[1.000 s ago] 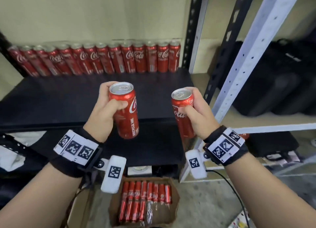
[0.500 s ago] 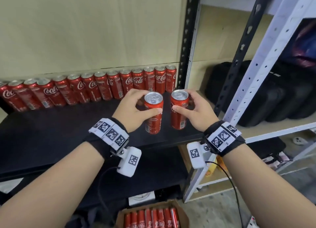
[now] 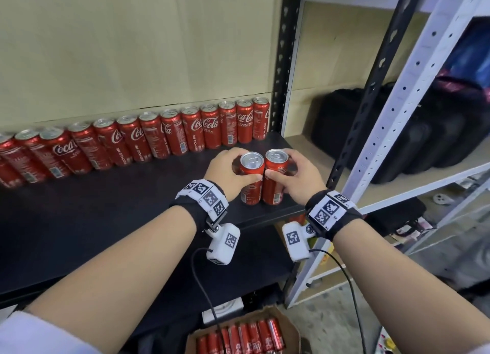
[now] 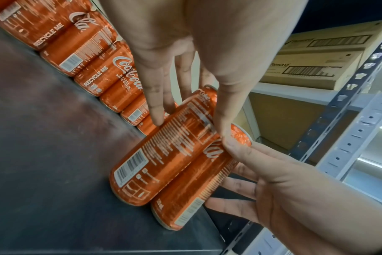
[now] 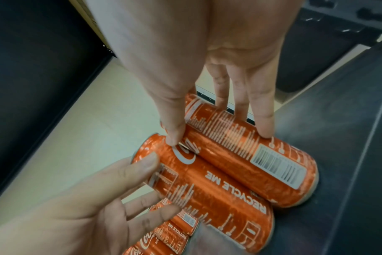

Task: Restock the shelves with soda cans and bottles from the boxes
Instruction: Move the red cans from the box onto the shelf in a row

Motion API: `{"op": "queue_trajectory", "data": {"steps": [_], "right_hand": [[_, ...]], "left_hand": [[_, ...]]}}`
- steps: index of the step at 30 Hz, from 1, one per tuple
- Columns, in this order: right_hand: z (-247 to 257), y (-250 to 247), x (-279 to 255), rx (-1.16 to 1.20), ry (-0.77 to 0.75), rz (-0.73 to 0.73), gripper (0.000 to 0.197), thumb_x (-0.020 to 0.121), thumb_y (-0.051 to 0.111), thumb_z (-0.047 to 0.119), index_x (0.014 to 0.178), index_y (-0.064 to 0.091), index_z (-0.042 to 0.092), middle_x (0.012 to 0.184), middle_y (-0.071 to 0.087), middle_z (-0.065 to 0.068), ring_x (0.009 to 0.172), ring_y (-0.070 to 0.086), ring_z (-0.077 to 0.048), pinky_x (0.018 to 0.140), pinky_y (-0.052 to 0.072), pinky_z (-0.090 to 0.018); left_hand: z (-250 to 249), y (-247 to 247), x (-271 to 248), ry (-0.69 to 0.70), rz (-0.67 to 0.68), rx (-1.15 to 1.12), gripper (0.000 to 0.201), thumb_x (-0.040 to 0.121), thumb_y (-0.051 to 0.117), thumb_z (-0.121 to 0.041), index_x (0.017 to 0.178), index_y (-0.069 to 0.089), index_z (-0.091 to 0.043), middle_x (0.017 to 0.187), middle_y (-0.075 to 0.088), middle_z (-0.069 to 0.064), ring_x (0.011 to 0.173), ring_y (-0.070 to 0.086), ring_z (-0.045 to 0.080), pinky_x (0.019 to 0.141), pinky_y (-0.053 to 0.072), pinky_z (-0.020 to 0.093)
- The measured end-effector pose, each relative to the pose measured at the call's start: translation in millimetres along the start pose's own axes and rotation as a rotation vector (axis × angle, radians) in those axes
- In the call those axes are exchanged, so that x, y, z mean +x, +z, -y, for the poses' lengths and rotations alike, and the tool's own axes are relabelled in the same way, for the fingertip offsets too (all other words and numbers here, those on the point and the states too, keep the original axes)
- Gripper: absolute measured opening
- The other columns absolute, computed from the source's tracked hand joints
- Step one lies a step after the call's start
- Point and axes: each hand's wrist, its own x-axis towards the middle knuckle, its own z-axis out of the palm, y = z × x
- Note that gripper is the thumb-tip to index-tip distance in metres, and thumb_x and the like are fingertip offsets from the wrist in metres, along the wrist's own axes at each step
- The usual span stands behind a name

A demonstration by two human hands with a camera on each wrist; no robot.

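Note:
Two red soda cans stand upright, side by side and touching, near the right front corner of the black shelf (image 3: 111, 221). My left hand (image 3: 234, 169) grips the left can (image 3: 251, 180) between thumb and fingers, also seen as the left can (image 4: 164, 155) under my left hand (image 4: 187, 122). My right hand (image 3: 293, 172) grips the right can (image 3: 273, 183); the right wrist view shows the right can (image 5: 251, 155) held by my right hand (image 5: 218, 134). A row of several like cans (image 3: 148, 138) lines the shelf's back.
A cardboard box (image 3: 289, 324) holding several more cans sits on the floor below. A black upright post (image 3: 285, 61) and a white post (image 3: 413, 93) stand just right of the cans. Black bags (image 3: 397, 130) fill the neighbouring shelf. Bare shelf surface stretches to the left.
Both hands carried their cans from mid-air in front of the shelf forward onto it, and brought them together until they touch.

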Motion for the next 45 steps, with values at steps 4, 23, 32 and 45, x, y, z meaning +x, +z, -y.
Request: {"op": "queue_trajectory", "data": {"steps": [4, 23, 32, 45], "right_hand": [[-0.3, 4.4, 15.5, -0.009, -0.011, -0.006, 0.056, 0.076, 0.085, 0.040, 0.123, 0.056, 0.045, 0.115, 0.067, 0.019, 0.107, 0.065, -0.008, 0.086, 0.060, -0.047], [-7.6, 28.8, 163.3, -0.040, -0.021, 0.001, 0.054, 0.081, 0.083, 0.025, 0.127, 0.056, 0.033, 0.109, 0.062, 0.019, 0.100, 0.060, -0.001, 0.094, 0.050, -0.024], [-14.9, 39.2, 199.6, -0.032, -0.064, -0.071, 0.057, 0.075, 0.084, 0.022, 0.123, 0.055, 0.033, 0.117, 0.065, 0.003, 0.107, 0.063, -0.012, 0.097, 0.051, -0.032], [-20.0, 44.0, 215.1, 0.029, -0.025, -0.120, 0.063, 0.078, 0.084, 0.020, 0.133, 0.057, 0.029, 0.123, 0.058, 0.000, 0.101, 0.052, -0.006, 0.094, 0.044, -0.022]], "left_hand": [[6.6, -1.8, 11.2, -0.014, 0.002, -0.007, 0.053, 0.074, 0.088, -0.033, 0.122, 0.065, -0.029, 0.117, 0.056, -0.005, 0.096, 0.063, 0.007, 0.092, 0.054, 0.029], [45.9, 3.6, 140.0, -0.015, -0.082, 0.100, 0.053, 0.069, 0.090, -0.033, 0.116, 0.065, -0.033, 0.114, 0.060, -0.006, 0.103, 0.062, 0.011, 0.096, 0.054, 0.039], [65.4, 15.5, 176.2, -0.017, -0.162, 0.101, 0.061, 0.065, 0.091, -0.034, 0.119, 0.062, -0.037, 0.118, 0.056, -0.009, 0.109, 0.061, 0.014, 0.093, 0.056, 0.044], [53.9, 10.2, 192.3, -0.007, -0.132, 0.343, 0.064, 0.072, 0.089, -0.031, 0.127, 0.060, -0.020, 0.122, 0.051, -0.001, 0.114, 0.056, 0.019, 0.102, 0.049, 0.036]]}}
